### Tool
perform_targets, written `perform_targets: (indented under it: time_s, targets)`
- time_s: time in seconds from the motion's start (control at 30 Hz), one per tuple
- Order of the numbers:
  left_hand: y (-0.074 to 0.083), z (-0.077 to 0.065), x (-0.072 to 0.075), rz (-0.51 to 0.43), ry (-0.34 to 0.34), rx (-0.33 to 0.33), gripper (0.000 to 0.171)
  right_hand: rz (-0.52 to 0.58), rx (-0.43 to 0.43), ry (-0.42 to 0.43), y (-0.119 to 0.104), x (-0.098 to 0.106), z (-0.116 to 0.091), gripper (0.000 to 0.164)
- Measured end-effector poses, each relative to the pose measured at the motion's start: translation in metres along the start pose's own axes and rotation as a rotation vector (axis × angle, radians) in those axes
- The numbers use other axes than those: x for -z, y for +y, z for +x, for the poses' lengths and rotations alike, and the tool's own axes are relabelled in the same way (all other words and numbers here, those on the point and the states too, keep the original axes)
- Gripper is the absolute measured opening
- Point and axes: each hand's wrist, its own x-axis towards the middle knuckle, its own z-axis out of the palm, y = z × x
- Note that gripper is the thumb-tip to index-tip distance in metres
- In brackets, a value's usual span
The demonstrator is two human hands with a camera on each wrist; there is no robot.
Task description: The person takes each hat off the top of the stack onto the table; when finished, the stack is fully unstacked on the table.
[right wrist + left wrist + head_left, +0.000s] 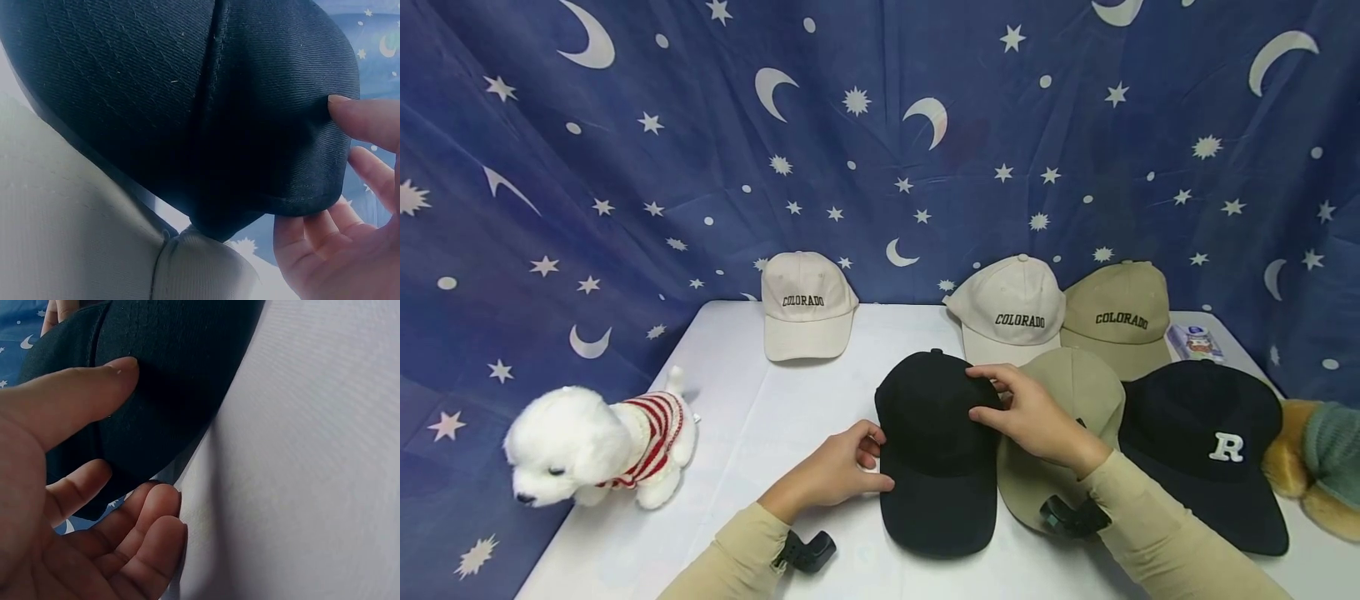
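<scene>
A plain black baseball cap point(934, 425) is in the middle of the table, its brim toward me. My left hand point(838, 467) holds its left side; in the left wrist view the thumb point(119, 384) lies over the black fabric and the other fingers curl by its edge. On the upper right of the crown, my right hand point(1030, 412) pinches the cap. The right wrist view shows the thumb point(362, 119) on the outside, with fingertips partly hidden behind the edge. Under my right forearm lies a khaki cap point(1067, 375), partly covered.
Cream Colorado caps stand at the back left point(805, 300) and back right point(1011, 304), beside a khaki Colorado cap point(1116, 308). A black R cap point(1202, 450), a small purple pack point(1197, 342) and a brown plush toy point(1330, 467) are at right. A white plush dog point(580, 450) sits left.
</scene>
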Motion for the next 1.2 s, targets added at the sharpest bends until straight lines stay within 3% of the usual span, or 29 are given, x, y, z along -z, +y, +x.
perform_targets:
  time_s: [0.2,0.6,0.9,1.2]
  targets:
    - [0.001,0.000,0.003,0.027,0.003,0.013,0.050,-0.006,0.007,0.002,0.002,0.000,0.001,0.050]
    - [-0.003,0.001,0.020,-0.052,0.087,0.054,0.054,-0.036,0.023,0.013,0.004,0.000,0.004,0.050]
    - [-0.010,0.005,0.048,-0.100,0.216,0.127,0.055,-0.037,0.014,0.007,0.004,0.000,0.005,0.050]
    - [-0.023,0.013,0.080,-0.134,0.299,0.148,0.063,-0.018,0.011,0.001,0.003,0.000,0.006,0.051]
